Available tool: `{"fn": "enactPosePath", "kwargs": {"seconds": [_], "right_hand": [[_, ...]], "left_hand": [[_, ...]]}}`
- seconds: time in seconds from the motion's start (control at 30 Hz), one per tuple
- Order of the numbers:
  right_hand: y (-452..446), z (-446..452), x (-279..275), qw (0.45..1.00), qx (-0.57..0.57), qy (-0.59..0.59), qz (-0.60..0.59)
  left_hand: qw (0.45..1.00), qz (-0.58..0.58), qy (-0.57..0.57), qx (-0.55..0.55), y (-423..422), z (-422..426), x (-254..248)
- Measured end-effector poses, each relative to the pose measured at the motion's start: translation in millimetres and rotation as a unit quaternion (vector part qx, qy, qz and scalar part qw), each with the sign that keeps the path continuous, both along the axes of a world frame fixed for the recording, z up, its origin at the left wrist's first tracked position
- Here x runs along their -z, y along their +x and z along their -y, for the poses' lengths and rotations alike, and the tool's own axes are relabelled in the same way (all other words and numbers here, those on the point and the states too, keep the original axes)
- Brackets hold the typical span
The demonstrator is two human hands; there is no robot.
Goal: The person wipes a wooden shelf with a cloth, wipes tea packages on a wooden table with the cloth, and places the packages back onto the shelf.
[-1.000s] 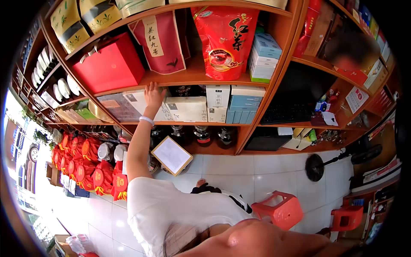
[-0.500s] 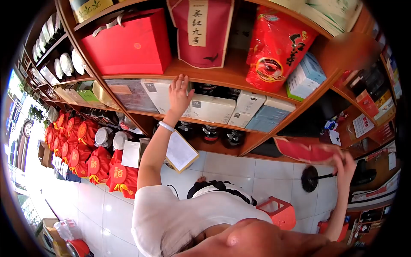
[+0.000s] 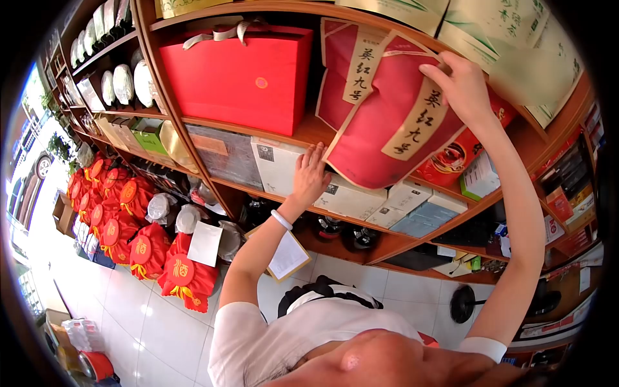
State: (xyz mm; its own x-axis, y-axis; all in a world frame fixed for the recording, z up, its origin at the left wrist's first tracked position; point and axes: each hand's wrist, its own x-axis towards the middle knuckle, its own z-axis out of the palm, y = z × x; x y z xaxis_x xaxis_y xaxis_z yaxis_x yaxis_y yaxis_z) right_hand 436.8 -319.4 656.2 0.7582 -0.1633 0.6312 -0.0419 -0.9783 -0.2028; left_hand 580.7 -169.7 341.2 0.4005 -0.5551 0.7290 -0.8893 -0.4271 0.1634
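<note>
My right hand [image 3: 459, 87] pinches the top edge of a dark red tea bag [image 3: 383, 126] with a tan label strip of black characters. The bag hangs tilted in front of the shelf and partly covers a matching tea bag [image 3: 342, 61] standing there. Behind it, a bright red printed pouch [image 3: 451, 157] is also partly hidden. My left hand [image 3: 311, 173], a pale bangle on its wrist, rests with fingers stretched out at the shelf edge, near the held bag's lower corner. White boxes [image 3: 351, 200] sit on the shelf just below that hand.
A large red gift bag [image 3: 235, 84] with ribbon handles stands left on the same shelf. Pale green-printed packs [image 3: 403, 13] fill the shelf above. Red cloth-covered jars [image 3: 184, 274] line the floor at left. A framed sheet [image 3: 287, 258] leans below the shelf.
My right hand has brought the dark red tea bag from the far right up to the shelf, before the matching bag. My left hand still lies at the shelf edge. The view has shifted.
</note>
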Motion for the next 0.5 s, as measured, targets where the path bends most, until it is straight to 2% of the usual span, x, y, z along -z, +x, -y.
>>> {"fn": "enactPosePath", "kwargs": {"seconds": [0.07, 0.17, 0.23, 0.5], "right_hand": [[28, 2, 5, 1.0, 0.009, -0.017, -0.003], [63, 6, 15, 0.979, 0.042, -0.197, 0.039], [81, 3, 20, 0.965, 0.02, -0.248, 0.086], [127, -13, 27, 0.974, 0.076, -0.209, 0.053]], "left_hand": [[1.0, -0.006, 0.007, -0.005, 1, -1, -1], [1.0, -0.013, 0.0, 0.01, 0, -3, -2], [1.0, 0.002, -0.015, 0.011, 1, -2, 0], [1.0, -0.007, -0.011, 0.025, 3, 0, 0]]}}
